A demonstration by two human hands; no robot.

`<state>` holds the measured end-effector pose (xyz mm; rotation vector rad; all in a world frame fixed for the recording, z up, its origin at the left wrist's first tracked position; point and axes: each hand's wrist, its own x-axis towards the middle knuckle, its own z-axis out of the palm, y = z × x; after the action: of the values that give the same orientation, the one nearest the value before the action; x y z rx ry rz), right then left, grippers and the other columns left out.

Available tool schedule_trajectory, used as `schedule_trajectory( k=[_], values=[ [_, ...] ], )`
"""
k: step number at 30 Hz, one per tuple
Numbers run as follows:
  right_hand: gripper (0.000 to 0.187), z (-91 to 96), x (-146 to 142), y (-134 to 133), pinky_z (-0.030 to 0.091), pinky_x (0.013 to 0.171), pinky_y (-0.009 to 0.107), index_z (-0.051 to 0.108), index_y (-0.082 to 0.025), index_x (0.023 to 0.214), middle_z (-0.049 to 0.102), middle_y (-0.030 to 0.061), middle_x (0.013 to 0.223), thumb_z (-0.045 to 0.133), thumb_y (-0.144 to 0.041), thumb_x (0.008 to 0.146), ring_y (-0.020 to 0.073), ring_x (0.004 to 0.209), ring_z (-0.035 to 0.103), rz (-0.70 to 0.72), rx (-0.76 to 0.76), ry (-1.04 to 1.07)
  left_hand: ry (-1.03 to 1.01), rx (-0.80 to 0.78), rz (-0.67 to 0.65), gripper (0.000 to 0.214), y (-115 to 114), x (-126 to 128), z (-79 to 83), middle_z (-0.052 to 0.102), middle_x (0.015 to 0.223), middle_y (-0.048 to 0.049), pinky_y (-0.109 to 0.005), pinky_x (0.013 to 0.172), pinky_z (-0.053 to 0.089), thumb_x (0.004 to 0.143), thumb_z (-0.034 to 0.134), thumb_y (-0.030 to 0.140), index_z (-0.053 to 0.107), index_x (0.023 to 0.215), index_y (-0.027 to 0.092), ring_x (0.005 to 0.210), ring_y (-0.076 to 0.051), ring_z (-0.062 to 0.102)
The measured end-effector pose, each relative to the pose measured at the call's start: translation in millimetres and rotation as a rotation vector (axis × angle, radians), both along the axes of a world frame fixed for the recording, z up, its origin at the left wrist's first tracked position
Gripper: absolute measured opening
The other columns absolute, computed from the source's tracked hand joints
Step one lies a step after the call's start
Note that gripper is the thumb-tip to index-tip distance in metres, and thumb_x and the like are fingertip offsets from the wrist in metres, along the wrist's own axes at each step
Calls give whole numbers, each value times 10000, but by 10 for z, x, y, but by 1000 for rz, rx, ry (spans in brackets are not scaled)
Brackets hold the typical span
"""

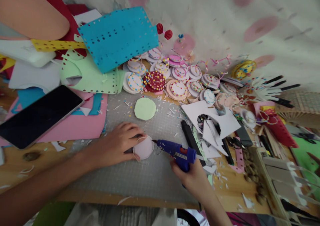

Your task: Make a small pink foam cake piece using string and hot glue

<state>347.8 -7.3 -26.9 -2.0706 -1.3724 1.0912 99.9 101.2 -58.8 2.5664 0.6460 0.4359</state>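
Observation:
With thumb and fingers, my left hand (122,142) grips the left edge of a small round white disc (144,148) above the grey cutting mat (105,176). Its fingertips curl around the rim. A blue glue gun (176,151) is in my right hand (191,177), its handle wrapped by my fingers. The gun's dark nozzle points left and is at the disc's right edge; whether it touches I cannot tell. A pale green scalloped circle (145,108) lies on the mat just beyond the disc.
Several small decorated paper hats (178,89) crowd the back. Foam sheets, including a blue one (118,35), and a phone (40,116) lie at left. Cut white scraps (212,129) and a black cutter (191,141) are on the right. A box (267,182) stands further right.

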Motion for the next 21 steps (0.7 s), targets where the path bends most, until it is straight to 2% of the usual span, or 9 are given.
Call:
schedule_trajectory(
  k=[7,21],
  values=[
    [150,3,-8,-1,391,504,242,571,-182,688,525,-12,589,557,-322,739,137,540,463,14,-31,10,1,-25,7,517,0,-7,0,633,1184,-116,-450,965,426,781,745,359,590,1236,169,1129,-295,515],
    [172,29,-14,-54,337,478,215,536,-174,672,463,-28,573,516,-329,746,109,527,391,39,-79,-13,6,-15,-6,519,-1,-5,6,625,1188,-132,-451,964,422,783,741,366,594,1222,133,1120,-295,511]
  ],
)
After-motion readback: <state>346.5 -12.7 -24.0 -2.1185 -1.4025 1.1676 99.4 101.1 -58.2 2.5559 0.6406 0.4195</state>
